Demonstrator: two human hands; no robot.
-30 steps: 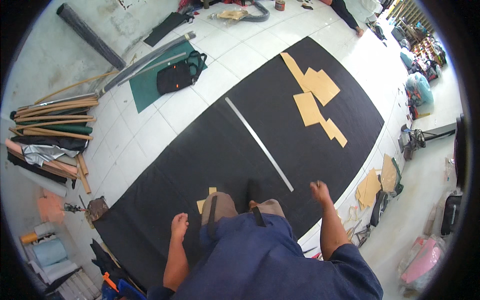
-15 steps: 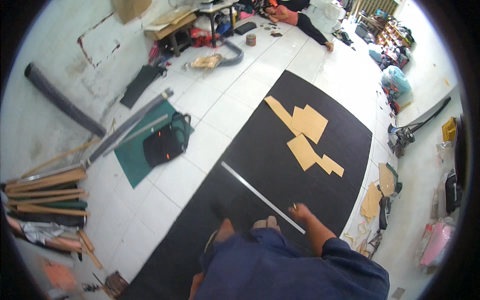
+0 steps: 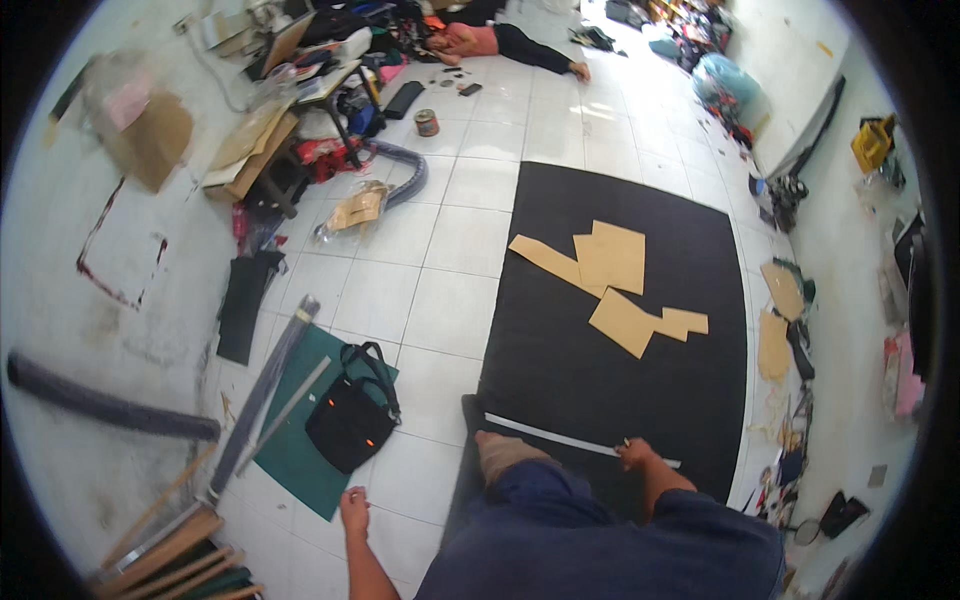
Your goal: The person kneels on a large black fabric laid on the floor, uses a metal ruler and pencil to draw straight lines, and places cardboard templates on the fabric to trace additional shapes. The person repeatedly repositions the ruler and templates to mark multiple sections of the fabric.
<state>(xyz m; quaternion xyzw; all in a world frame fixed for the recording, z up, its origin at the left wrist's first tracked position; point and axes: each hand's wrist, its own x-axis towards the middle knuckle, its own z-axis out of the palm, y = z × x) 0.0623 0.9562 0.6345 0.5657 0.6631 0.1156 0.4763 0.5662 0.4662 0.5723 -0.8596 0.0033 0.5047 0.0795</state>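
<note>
My right hand (image 3: 633,455) is closed around a small, thin thing, too small to name, just over the long pale straightedge (image 3: 550,433). The straightedge lies across the near part of a large black sheet (image 3: 600,378) on the floor. Away from the sheet, my left hand (image 3: 354,510) hangs with loosely bent fingers and nothing visible in it. Close by are a green mat (image 3: 291,455) and the black bag (image 3: 350,425) with straps that rests on it. Several tan pattern pieces (image 3: 612,260) lie farther up the sheet, some overlapping.
Long grey rolls (image 3: 262,400) and wooden strips (image 3: 180,575) are at the left. A tin can (image 3: 427,122) stands farther off on the white tiles. At the back a person (image 3: 510,45) lies on the floor. Bags and scraps (image 3: 775,345) line the right wall.
My view has turned left, and my left hand has come into sight beside the green mat. My right hand stays close to the straightedge, now over it. The pattern pieces keep their arrangement.
</note>
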